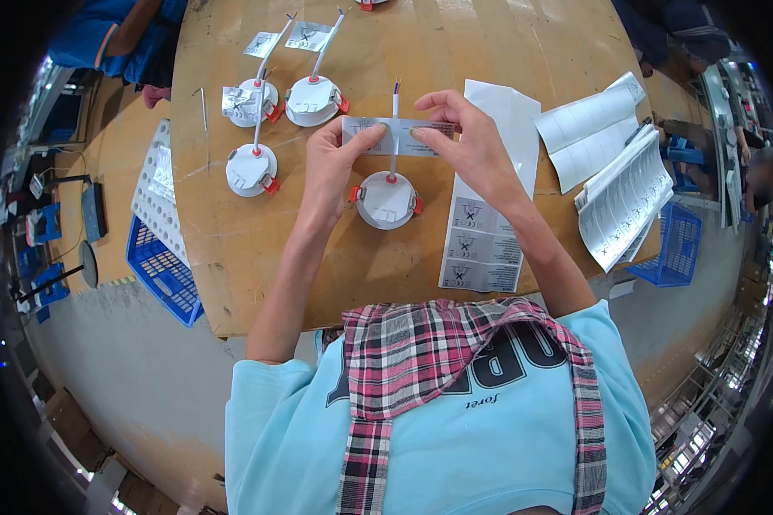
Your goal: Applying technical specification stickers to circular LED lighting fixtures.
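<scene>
A silver label [414,148] lies across the white cable [395,110] of a round white downlight [386,202] with red spring clips. My left hand [335,159] pinches the label's left part, thumb on top. On its right part presses the thumb of my right hand [472,142], with the fingers curled behind. The downlight rests on the table just below my hands, its cable pointing away from me. Right of it, a backing sheet [481,245] carries several more silver labels at its near end, partly under my right forearm.
At the left stand more downlights [312,101], most with labels on their cables. Stacks of printed sheets [624,202] lie at the table's right edge. Blue crates [159,270] stand beside the wooden table [258,283]. Other people [116,39] are at the far edge.
</scene>
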`<state>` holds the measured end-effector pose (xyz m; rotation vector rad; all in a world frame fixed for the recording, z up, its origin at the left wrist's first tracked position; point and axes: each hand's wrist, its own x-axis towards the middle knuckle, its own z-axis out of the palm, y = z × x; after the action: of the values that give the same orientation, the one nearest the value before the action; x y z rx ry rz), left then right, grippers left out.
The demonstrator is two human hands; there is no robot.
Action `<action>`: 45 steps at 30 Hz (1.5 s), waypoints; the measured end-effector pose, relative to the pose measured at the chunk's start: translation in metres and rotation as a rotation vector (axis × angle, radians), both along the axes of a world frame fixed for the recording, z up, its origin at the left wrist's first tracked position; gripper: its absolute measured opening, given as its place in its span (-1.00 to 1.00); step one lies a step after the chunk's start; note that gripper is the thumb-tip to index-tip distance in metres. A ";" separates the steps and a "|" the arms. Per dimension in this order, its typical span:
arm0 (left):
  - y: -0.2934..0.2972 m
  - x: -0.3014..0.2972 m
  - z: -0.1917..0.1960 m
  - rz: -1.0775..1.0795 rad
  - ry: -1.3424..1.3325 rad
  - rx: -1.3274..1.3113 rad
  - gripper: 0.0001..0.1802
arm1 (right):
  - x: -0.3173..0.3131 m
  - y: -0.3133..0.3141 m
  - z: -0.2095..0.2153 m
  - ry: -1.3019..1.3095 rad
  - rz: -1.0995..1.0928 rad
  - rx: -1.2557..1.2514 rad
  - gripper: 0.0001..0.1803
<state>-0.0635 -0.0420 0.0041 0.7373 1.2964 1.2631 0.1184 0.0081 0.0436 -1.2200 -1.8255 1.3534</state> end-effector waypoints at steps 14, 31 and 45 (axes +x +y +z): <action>0.004 -0.005 -0.008 -0.033 -0.076 -0.026 -0.82 | -0.003 0.002 -0.005 -0.016 -0.033 -0.015 -0.69; 0.005 -0.002 -0.004 -0.020 -0.224 -0.018 -0.85 | -0.004 0.003 -0.009 -0.029 -0.050 0.000 -0.67; 0.001 0.003 -0.013 -0.083 -0.438 -0.100 -0.79 | 0.010 0.007 -0.030 0.099 0.049 -0.152 -0.67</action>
<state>-0.0604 -0.0413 -0.0084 0.4070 0.9524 1.2010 0.1287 0.0151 0.0134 -1.1681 -1.7197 1.5766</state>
